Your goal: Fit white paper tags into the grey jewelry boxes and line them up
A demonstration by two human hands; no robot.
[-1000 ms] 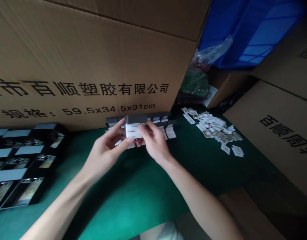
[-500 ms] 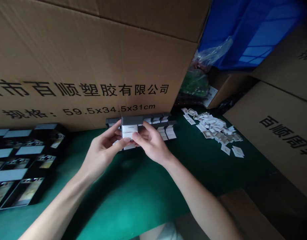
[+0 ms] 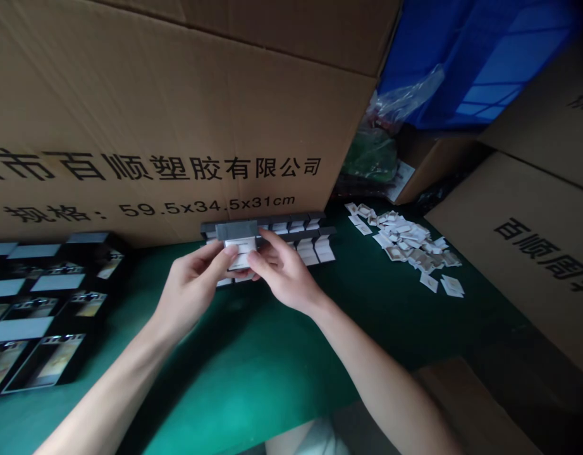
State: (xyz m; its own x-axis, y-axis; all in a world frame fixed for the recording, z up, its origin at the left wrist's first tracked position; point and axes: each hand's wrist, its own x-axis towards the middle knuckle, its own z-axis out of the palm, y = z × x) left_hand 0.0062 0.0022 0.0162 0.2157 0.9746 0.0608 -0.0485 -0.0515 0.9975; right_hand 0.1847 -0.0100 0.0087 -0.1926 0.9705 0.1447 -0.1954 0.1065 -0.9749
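A small box with a dark lid and white inside [image 3: 240,245] is held between my two hands, its lid raised at the back. My left hand [image 3: 196,275] grips its left side, the thumb on the white inner face. From the right, my right hand [image 3: 289,268] pinches the box, with its thumb at the lower right corner. Faint print shows on the white part, too small to read. Behind and beside my hands stand rows of similar small boxes [image 3: 315,243], dark-lidded and open, with white insides. My hands hide some of them.
A large printed carton [image 3: 177,114] stands behind the rows. On the green table [image 3: 253,379] lie a pile of small white squares [image 3: 405,240] at right and black boxes with clear windows [image 3: 40,309] at left. A blue bin [image 3: 462,63] and another carton [image 3: 533,246] are at right.
The held box has moved slightly left and tilted. My left thumb has shifted up from its bottom edge onto the white inner face; my right hand has barely moved.
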